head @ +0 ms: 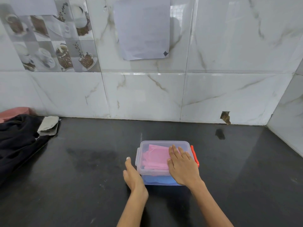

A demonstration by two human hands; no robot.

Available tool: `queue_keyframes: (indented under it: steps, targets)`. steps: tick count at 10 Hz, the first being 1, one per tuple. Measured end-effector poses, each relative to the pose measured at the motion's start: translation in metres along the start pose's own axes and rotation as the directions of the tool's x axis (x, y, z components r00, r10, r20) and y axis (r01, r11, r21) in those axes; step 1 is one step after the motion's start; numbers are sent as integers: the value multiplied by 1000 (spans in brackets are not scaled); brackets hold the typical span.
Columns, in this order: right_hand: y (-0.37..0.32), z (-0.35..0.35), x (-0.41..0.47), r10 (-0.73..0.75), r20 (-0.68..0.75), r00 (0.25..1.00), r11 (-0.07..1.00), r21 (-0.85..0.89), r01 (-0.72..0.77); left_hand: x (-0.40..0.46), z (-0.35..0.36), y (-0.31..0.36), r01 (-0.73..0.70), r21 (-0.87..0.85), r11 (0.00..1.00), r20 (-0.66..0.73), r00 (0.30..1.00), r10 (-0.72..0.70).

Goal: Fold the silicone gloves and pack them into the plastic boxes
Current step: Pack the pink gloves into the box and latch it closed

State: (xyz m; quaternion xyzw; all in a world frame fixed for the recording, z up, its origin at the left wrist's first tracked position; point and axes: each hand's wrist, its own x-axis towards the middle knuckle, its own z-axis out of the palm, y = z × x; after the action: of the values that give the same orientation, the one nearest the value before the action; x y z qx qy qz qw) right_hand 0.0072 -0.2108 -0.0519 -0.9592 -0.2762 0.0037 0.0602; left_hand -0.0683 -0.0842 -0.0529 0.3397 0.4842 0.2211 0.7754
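A clear plastic box point(144, 145) with a lid on top stands on the black counter, near the middle. Folded pink silicone gloves point(156, 157) show through the lid, and something blue point(157, 179) shows through the box's front wall. An orange clip point(195, 155) sits on the box's right end. My right hand point(182, 166) lies flat on the right half of the lid, fingers spread. My left hand point(132, 176) rests on edge against the box's left end, fingers straight, holding nothing.
A black cloth point(18, 141) lies heaped at the counter's left, with a phone point(49, 131) and a grey rag point(48, 122) on its edge. A pink container point(14, 112) stands behind it. Tiled walls close off the back and right.
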Motion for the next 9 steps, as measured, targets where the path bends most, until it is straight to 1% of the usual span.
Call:
queue_keyframes:
  steps: [1, 2, 3, 4, 5, 6, 7, 9]
  targets:
    - [0, 0, 0, 3, -3, 1000, 1000, 9, -3, -4, 3, 0, 68, 2, 998, 109, 992, -67]
    - [0, 0, -1, 10, -5, 1000, 1000, 16, -9, -3, 8, 2, 100, 66, 993, 159, 981, -109]
    - [-1, 0, -1, 10, -11, 1000, 1000, 26, -10, -3, 10, 1, 104, 83, 991, 72, 991, -110]
    - [-1, -1, -1, 8, -15, 1000, 1000, 24, -8, -4, 12, -2, 66, 51, 997, 5, 998, -66]
    - [-1, 0, -1, 10, -15, 1000, 1000, 26, -9, 0, 15, -6, -51, 35, 998, -55, 997, 53]
    - [-1, 0, -2, 10, -11, 1000, 1000, 29, -10, 2, 16, -7, -224, 117, 967, -59, 971, 232]
    - [-1, -1, -1, 12, -16, 1000, 1000, 29, -11, 1, 19, -10, -362, 171, 916, -11, 929, 369]
    - [-1, -2, -2, 13, -6, 1000, 1000, 25, -13, 3, 15, -18, -460, 194, 867, -1, 883, 469]
